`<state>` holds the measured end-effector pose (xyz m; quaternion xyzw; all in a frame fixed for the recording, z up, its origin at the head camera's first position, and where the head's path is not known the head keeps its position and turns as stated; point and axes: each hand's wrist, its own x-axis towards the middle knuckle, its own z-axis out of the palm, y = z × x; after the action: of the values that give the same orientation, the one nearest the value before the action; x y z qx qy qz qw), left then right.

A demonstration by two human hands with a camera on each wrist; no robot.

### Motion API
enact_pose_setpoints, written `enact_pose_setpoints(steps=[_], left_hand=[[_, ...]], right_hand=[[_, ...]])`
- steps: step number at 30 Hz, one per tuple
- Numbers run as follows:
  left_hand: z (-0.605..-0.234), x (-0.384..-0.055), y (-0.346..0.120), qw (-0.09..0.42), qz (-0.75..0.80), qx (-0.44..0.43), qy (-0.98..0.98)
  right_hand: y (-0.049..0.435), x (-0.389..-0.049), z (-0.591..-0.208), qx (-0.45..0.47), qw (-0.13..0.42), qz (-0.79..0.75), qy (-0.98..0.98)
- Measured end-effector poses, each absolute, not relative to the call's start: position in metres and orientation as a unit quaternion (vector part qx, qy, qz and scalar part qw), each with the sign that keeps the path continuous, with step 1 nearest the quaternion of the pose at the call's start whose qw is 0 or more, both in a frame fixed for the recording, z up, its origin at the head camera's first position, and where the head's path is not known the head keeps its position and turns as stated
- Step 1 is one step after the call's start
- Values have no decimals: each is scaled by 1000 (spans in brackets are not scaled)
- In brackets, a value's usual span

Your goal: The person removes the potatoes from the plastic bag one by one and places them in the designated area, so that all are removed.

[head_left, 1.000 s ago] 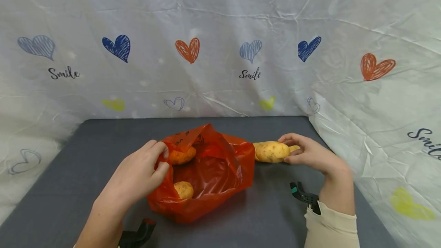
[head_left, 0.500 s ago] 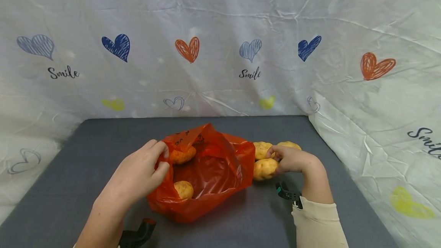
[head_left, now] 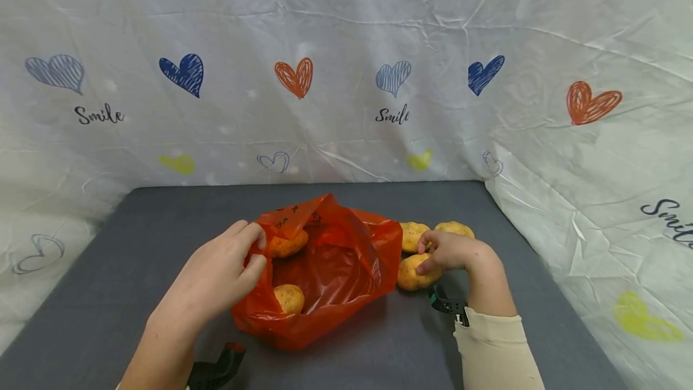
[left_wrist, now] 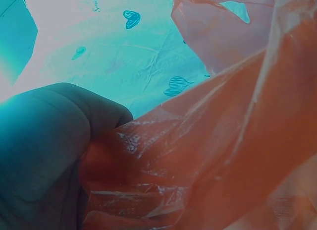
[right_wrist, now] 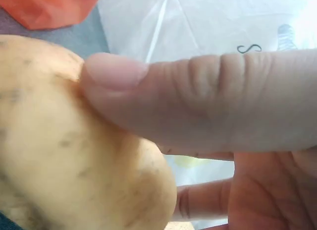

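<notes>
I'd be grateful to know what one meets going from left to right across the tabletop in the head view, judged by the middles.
Left hand, red bag, pinched potato, right hand.

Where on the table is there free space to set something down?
Free: the table left of the left hand, and the front area between the red bag and right sleeve. Crowded: right of the bag, where the right hand grips one potato beside two others.
</notes>
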<state>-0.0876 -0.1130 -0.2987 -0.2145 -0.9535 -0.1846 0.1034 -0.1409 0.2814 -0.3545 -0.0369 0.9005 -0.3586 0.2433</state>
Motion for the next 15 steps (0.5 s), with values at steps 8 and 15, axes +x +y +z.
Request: enact_pose_setpoints(steps=[8, 15], left_hand=[[-299, -87, -112, 95, -189, -214, -954], [-299, -87, -112, 96, -187, -214, -954]], right_hand=[[280, -142, -355, -31, 245, -383, 890], [279, -146, -360, -10, 243, -391, 888]])
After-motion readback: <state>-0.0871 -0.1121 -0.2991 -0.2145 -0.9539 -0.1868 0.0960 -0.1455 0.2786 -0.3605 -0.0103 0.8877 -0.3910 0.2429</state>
